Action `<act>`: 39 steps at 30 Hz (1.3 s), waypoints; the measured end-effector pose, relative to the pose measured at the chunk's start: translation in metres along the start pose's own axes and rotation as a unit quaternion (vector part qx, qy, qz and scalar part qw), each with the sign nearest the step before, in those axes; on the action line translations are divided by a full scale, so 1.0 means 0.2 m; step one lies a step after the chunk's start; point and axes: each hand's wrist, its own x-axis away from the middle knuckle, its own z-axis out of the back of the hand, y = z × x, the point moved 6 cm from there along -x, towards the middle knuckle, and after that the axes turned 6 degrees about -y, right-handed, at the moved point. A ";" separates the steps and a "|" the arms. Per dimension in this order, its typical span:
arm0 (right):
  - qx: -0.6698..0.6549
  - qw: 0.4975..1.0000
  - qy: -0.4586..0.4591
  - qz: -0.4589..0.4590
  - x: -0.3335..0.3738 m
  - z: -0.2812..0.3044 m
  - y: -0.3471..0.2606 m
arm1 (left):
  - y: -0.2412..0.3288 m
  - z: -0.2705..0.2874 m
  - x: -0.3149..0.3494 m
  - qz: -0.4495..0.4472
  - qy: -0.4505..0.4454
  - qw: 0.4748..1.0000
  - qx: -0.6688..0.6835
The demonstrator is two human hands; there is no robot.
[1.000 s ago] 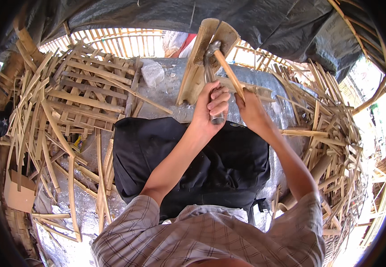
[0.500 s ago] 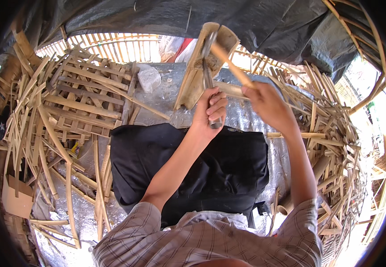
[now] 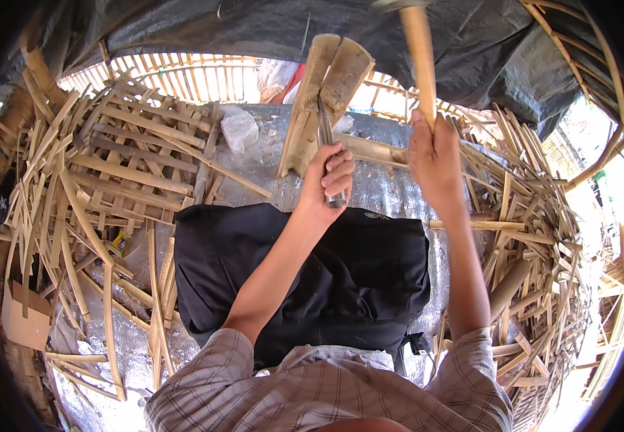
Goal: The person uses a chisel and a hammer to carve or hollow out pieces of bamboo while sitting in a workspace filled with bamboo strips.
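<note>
My left hand (image 3: pixel 328 178) is wrapped round a metal chisel (image 3: pixel 324 128), a steel bar whose far end meets a split bamboo piece (image 3: pixel 346 70). This thick pale bamboo length stands tilted beyond the hand, with a long gap between its halves and a node across its inside. My right hand (image 3: pixel 436 162) grips the wooden handle of a hammer (image 3: pixel 420 61), raised to the right of the bamboo. The hammer's head is blurred and partly cut off at the top edge. A black cloth (image 3: pixel 304 266) covers my lap below both hands.
Another bamboo length (image 3: pixel 373 150) lies behind the left hand. A whitish block (image 3: pixel 240 128) sits left of the split piece. Bamboo strips are heaped at the left (image 3: pixel 132 151) and right (image 3: pixel 542 288). Black plastic sheeting (image 3: pixel 247 29) hangs across the back, and a cardboard box (image 3: pixel 26 317) stands far left.
The hammer has risen from over the bamboo, up and to the right, with my right hand. The bamboo, chisel and left hand have shifted slightly left.
</note>
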 end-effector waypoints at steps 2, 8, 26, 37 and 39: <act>0.014 1.000 0.025 -0.009 0.02 -0.07 0.17 | -0.03 0.00 -0.02 0.003 0.010 1.000 0.006; 0.139 0.980 -0.139 0.034 -0.08 -0.05 0.09 | 0.05 0.02 0.00 -0.011 0.014 0.999 -0.037; 0.074 0.994 -0.053 0.060 0.01 -0.23 0.31 | 0.04 0.07 -0.05 -0.018 0.038 0.997 -0.060; 0.039 0.996 -0.055 0.057 -0.05 -0.21 0.17 | 0.08 0.10 -0.06 -0.004 0.029 0.998 -0.057; 0.129 0.975 -0.157 0.087 0.00 -0.30 0.23 | 0.09 0.11 -0.05 -0.007 0.053 0.996 -0.075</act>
